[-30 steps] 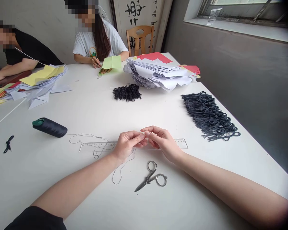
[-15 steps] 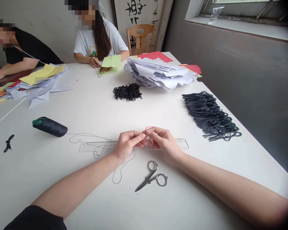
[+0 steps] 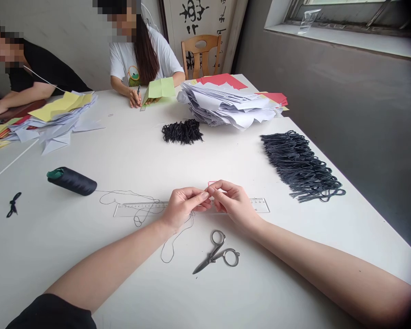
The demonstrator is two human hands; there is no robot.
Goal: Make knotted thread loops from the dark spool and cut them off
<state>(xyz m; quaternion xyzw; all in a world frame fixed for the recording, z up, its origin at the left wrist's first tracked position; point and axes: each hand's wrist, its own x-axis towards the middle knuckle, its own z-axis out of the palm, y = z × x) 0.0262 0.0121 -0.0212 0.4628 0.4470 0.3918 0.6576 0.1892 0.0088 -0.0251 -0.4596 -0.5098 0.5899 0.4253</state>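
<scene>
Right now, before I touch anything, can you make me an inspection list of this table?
surface: white table, nothing spilled seen.
job's things: small pink loop, black thread, spool.
hands: left hand and right hand meet at the fingertips; the loop pokes out above the right fingers.
clutter: ruler, scissors, two black loop bunches, paper stack, black knot.
cables: white cord on a co-worker.
surroundings: two co-workers, wooden chair, window.

Small pink wire loop (image 3: 211,183) pinched upright, thin dark thread (image 3: 182,234) lying slack
</scene>
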